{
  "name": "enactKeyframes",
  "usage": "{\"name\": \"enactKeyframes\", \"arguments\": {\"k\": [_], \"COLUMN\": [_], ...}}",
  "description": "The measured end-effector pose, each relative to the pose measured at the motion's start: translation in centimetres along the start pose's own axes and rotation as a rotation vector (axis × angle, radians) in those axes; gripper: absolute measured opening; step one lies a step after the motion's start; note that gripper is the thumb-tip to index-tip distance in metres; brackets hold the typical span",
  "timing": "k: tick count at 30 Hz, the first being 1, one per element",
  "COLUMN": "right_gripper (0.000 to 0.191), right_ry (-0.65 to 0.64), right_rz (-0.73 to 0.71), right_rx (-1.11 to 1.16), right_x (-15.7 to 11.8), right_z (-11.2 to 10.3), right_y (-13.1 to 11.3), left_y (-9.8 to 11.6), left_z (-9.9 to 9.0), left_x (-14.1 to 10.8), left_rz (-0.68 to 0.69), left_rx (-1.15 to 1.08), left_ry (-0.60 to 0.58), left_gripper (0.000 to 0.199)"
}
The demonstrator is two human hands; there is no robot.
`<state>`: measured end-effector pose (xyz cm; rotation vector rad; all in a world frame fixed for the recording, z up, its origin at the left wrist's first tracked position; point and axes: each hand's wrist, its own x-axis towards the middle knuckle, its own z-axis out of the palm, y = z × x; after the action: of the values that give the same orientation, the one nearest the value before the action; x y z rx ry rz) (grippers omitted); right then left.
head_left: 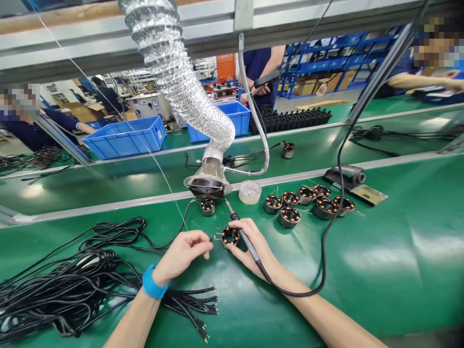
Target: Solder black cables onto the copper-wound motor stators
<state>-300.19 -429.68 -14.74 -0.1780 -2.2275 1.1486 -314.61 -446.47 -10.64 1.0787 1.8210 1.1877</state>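
Observation:
My left hand, with a blue band at the wrist, pinches the end of a black cable just left of a copper-wound motor stator. A soldering iron lies in the grip of my right hand, its tip pointing up and away. Thumb and fingers of that same hand also touch the stator, which rests on the green mat. Thin wire leads stick out from the stator's left side. Beyond it, another stator sits under the fume hood, with a black cable running to it.
Bundled black cables cover the left, their stripped ends near my left forearm. Several stators stand at right behind a round tub. A soldering iron holder is farther right. The iron's cord loops over my right forearm. Co-workers sit opposite.

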Motion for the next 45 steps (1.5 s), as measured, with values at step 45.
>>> {"name": "enactKeyframes", "arguments": {"k": [45], "right_gripper": [0.044], "right_ry": [0.191], "right_rz": [-0.174], "right_rx": [0.154], "right_x": [0.9], "right_z": [3.7], "right_y": [-4.6], "left_y": [-0.4], "left_z": [1.2], "left_x": [-0.4], "left_rz": [0.115], "left_rx": [0.046], "left_ry": [0.175], "left_gripper": [0.009]}}
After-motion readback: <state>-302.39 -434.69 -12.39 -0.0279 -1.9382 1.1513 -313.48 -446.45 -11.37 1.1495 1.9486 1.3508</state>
